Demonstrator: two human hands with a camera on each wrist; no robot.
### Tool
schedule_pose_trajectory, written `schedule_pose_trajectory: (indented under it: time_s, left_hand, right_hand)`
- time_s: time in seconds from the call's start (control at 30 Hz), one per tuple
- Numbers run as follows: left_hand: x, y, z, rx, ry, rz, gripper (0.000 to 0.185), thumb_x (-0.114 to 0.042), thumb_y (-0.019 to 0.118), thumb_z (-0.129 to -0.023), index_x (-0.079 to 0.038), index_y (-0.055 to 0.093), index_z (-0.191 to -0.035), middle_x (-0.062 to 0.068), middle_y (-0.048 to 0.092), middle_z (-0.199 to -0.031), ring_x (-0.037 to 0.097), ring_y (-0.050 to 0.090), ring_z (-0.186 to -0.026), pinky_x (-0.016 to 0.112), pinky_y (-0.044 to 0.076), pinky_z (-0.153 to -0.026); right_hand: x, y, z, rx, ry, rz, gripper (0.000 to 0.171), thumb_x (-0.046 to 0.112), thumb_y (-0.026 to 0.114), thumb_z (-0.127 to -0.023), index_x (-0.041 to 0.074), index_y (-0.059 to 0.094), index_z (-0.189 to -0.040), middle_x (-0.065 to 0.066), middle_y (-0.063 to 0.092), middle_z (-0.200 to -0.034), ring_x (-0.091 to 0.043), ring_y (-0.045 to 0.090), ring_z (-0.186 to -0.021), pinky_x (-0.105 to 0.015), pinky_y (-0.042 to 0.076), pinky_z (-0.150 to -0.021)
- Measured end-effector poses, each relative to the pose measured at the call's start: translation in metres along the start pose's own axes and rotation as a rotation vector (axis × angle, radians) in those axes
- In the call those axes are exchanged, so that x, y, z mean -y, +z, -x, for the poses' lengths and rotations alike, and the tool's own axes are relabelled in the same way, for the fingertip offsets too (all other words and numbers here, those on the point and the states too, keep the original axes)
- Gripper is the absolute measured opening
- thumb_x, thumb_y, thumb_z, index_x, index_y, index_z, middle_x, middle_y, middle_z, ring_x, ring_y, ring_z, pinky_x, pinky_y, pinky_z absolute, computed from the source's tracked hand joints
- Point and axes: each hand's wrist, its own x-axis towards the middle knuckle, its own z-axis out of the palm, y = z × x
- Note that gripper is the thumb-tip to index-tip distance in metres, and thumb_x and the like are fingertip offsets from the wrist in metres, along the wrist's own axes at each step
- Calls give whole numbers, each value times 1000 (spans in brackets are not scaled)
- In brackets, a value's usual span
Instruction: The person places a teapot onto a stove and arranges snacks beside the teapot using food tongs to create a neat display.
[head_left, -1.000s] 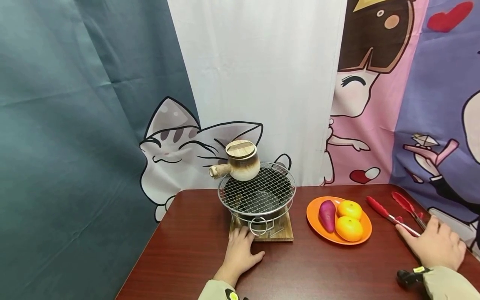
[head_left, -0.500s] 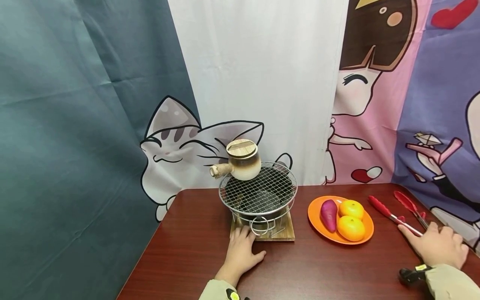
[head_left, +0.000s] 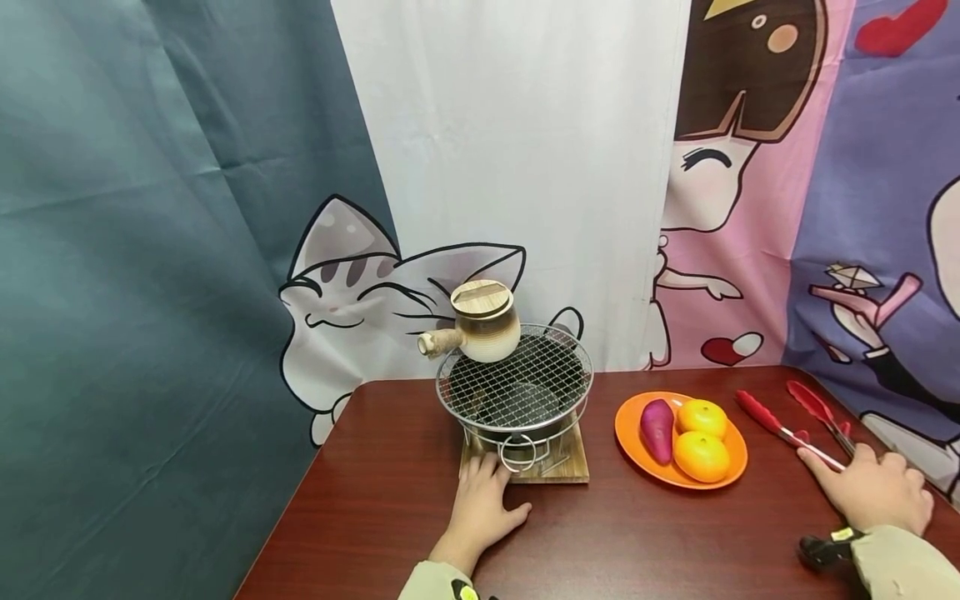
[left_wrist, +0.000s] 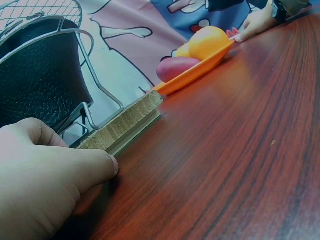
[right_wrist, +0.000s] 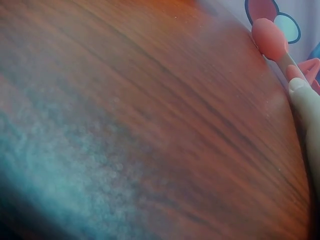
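My left hand (head_left: pixel 480 508) reaches to the front left corner of the wooden board (head_left: pixel 566 475), its fingers fairly straight at the edge and its thumb spread out to the right. In the left wrist view, the thumb lies low beside the board's edge. On that board stands a black stove with a round wire grill (head_left: pixel 525 392). My right hand (head_left: pixel 873 492) holds the red-tipped tongs (head_left: pixel 761 412) at their handle end, thumb along one arm and fingers curved over the other. The tongs' two tips point away, spread apart. In the right wrist view, the thumb and one tip (right_wrist: pixel 270 39) show.
A clay pot (head_left: pixel 487 333) with a wooden lid and side handle sits at the grill's back left. Between the hands, an orange plate (head_left: pixel 630 446) bears a purple sweet potato (head_left: pixel 657 431) and two oranges (head_left: pixel 701 456). A printed curtain (head_left: pixel 525 150) hangs behind the table.
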Motion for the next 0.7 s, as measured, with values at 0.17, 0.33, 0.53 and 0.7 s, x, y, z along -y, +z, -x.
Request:
schedule_pose_trajectory:
  time_s: [0.17,0.33,0.53,0.7]
  left_hand:
    - [-1,-1,0,10,-6,3,66,-53,82,-69,-20,68,-124,2,56,-120,25,49,-106,49,41,-95]
    - [-2,0,0,12,-8,4,66,-53,82,-69,-20,67,-125,2,55,-120,24,48,-105,48,40,-94]
    - [0,-1,-1,1,1,-1,66,-53,82,-69,-20,67,-125,2,56,-119,24,49,-104,48,41,-93]
    - [-1,-1,1,-8,0,3,63,-51,82,-69,-19,68,-122,2,56,-118,24,48,-103,48,41,-92]
  right_hand:
    - [-1,0,-3,20,-1,12,113,88,37,-83,-15,36,-128,-44,37,-104,-61,42,-95,-67,38,-82]
    - [-4,2,-8,44,9,37,114,90,34,-82,-14,35,-130,-44,39,-102,-59,46,-92,-66,40,-82]
    - [-5,2,-6,54,4,49,114,89,31,-83,-14,34,-133,-44,39,-103,-58,47,-94,-66,40,-83]
    - [-4,2,-5,72,11,40,116,89,31,-83,-15,33,-135,-45,40,-105,-58,48,-95,-66,40,-85]
